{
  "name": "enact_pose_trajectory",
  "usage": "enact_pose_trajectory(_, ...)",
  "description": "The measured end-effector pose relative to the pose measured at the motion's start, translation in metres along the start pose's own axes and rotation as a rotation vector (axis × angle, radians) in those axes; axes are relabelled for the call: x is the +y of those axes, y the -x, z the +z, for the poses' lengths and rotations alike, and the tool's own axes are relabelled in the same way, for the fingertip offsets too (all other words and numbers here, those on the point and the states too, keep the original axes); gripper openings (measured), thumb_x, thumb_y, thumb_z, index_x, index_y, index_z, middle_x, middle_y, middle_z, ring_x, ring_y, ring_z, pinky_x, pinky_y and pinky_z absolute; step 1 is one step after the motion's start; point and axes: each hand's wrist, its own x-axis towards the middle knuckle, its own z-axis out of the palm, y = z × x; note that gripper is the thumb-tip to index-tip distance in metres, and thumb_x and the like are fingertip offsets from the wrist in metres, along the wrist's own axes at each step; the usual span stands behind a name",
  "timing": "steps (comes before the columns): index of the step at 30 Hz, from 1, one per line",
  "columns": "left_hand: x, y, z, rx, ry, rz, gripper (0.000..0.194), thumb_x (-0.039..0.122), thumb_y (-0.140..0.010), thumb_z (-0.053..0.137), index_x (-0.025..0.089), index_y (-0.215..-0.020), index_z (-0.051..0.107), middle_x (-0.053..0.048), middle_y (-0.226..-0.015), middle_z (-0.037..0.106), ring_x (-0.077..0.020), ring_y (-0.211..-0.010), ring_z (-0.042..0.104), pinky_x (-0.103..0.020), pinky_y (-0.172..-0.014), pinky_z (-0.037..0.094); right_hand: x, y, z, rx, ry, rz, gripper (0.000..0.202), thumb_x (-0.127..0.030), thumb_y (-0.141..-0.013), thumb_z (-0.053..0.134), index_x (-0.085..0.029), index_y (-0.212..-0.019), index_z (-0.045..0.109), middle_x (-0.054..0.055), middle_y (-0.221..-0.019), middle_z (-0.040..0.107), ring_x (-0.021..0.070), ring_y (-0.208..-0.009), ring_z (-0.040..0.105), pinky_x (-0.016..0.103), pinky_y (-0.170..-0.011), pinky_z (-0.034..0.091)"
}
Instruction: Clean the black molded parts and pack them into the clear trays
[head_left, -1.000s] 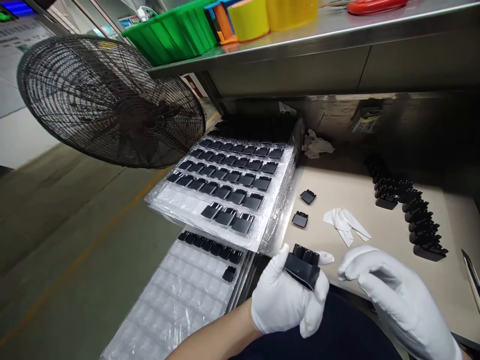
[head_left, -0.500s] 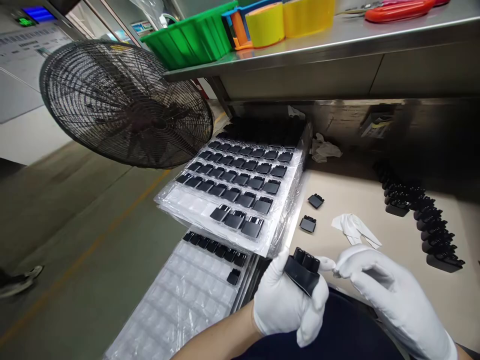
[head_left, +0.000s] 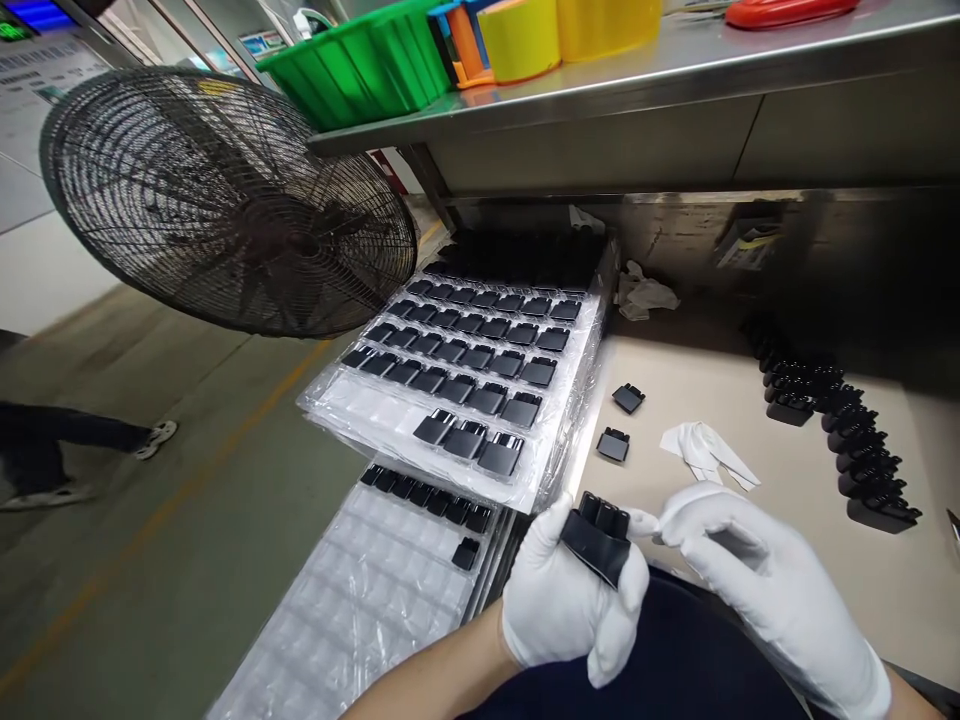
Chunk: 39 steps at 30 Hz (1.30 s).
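My left hand [head_left: 574, 600], in a white glove, holds a black plastic part [head_left: 596, 540] with rounded ribs along its top, the fingers wrapped round its sides. My right hand [head_left: 757, 570], also gloved in white, is beside it with thumb and fingertips pinched together at the tip of a left finger. Whether anything sits in that pinch cannot be made out. Beyond the hands, two similar black parts, a nearer one [head_left: 613, 445] and a farther one [head_left: 628, 398], lie on the table next to a white cloth [head_left: 709, 452].
Left of the table stands a stack of clear plastic trays [head_left: 360, 402] bearing rows of black parts. A lower tray [head_left: 337, 600] juts out below. Black parts [head_left: 870, 470] line the right side. A large fan [head_left: 232, 210] and a metal shelf [head_left: 720, 75] with a green bin [head_left: 360, 75] stand beyond.
The view has shifted slightly. Both hands keep nearly the same pose around the black part. At the far left, a walking person's legs have come further into view.
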Motion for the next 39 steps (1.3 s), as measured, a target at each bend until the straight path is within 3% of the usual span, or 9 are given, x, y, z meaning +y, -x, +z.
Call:
enact_pose_trajectory(4,0.005,-0.002,0.006,0.0,-0.04,-0.039,0.077,0.059,-0.102,0.009,0.008,-0.122,0.063,-0.011,-0.088,0.066,-0.0168,-0.049,0.064,-0.025,-0.038,0.045,0.0,0.0,0.003,0.044,0.064,-0.009,0.017,-0.044,-0.096,0.063,-0.029,-0.09,0.071,0.003,-0.097,0.07,0.0231,-0.099,0.064,0.033,-0.084,0.056)
enact_pose_trajectory(7,0.005,-0.004,0.008,0.007,-0.068,-0.023,0.073,0.055,-0.104,0.011,0.008,-0.13,0.059,-0.012,-0.095,0.066,-0.0164,-0.055,0.067,-0.024,-0.041,0.047,-0.003,-0.001,0.005,0.05,0.096,0.014,0.015,-0.045,-0.094,0.066,-0.03,-0.096,0.068,0.003,-0.105,0.068,0.0249,-0.109,0.061,0.039,-0.096,0.052)
enact_pose_trajectory(12,-0.001,-0.003,0.002,0.03,-0.142,-0.004,0.065,0.05,-0.106,0.018,0.006,-0.132,0.058,-0.009,-0.081,0.068,-0.0141,-0.049,0.061,-0.022,-0.04,0.045,-0.012,-0.002,0.01,-0.035,0.037,0.212,0.032,-0.041,-0.086,0.07,-0.029,-0.114,0.06,0.005,-0.118,0.064,0.0264,-0.118,0.058,0.046,-0.104,0.048)
enact_pose_trajectory(15,-0.004,-0.003,-0.001,0.061,-0.206,-0.069,0.072,0.058,-0.104,0.019,0.003,-0.121,0.062,-0.008,-0.063,0.066,-0.0153,-0.044,0.057,-0.022,-0.039,0.044,-0.016,-0.002,0.015,-0.068,-0.001,0.337,0.044,-0.035,-0.082,0.072,-0.029,-0.123,0.056,0.006,-0.121,0.065,0.0266,-0.119,0.061,0.045,-0.102,0.052)
enact_pose_trajectory(22,-0.007,-0.008,0.01,0.155,-0.362,-0.052,0.066,0.059,-0.103,0.029,0.003,-0.109,0.063,-0.007,-0.057,0.062,-0.0156,-0.04,0.054,-0.023,-0.039,0.044,-0.016,-0.002,0.024,-0.046,-0.166,0.294,0.035,-0.017,-0.078,0.066,-0.024,-0.112,0.06,0.006,-0.098,0.073,0.026,-0.099,0.071,0.039,-0.082,0.06)
enact_pose_trajectory(28,-0.011,-0.01,0.014,0.166,-0.375,-0.02,0.056,0.049,-0.106,0.027,0.005,-0.119,0.06,-0.008,-0.061,0.066,-0.0164,-0.04,0.058,-0.023,-0.041,0.047,-0.013,-0.001,0.023,-0.087,-0.182,0.425,0.041,-0.01,-0.07,0.064,-0.023,-0.108,0.056,0.001,-0.092,0.069,0.023,-0.095,0.071,0.035,-0.081,0.055)
enact_pose_trajectory(32,-0.015,-0.011,0.012,0.187,-0.36,-0.002,0.054,0.052,-0.103,0.04,0.005,-0.108,0.064,-0.011,-0.072,0.068,-0.0173,-0.047,0.065,-0.022,-0.04,0.049,-0.017,-0.004,0.014,-0.181,-0.312,0.389,0.021,-0.027,-0.085,0.064,-0.022,-0.103,0.054,-0.002,-0.083,0.063,0.0169,-0.075,0.065,0.032,-0.072,0.051)
enact_pose_trajectory(35,-0.016,-0.011,0.013,0.216,-0.387,-0.02,0.054,0.053,-0.101,0.045,0.004,-0.102,0.066,-0.011,-0.077,0.067,-0.0167,-0.05,0.066,-0.024,-0.042,0.053,-0.017,-0.007,0.009,-0.221,-0.328,0.38,0.018,-0.038,-0.093,0.06,-0.021,-0.096,0.053,-0.003,-0.081,0.059,0.0126,-0.06,0.059,0.031,-0.064,0.048)
enact_pose_trajectory(39,-0.014,-0.012,0.016,0.195,-0.429,-0.068,0.061,0.055,-0.103,0.036,0.003,-0.094,0.067,-0.008,-0.066,0.063,-0.015,-0.045,0.062,-0.023,-0.042,0.051,-0.012,-0.01,0.002,-0.143,-0.223,0.291,0.024,-0.042,-0.098,0.056,-0.022,-0.086,0.058,0.0,-0.085,0.062,0.0158,-0.075,0.063,0.032,-0.073,0.052)
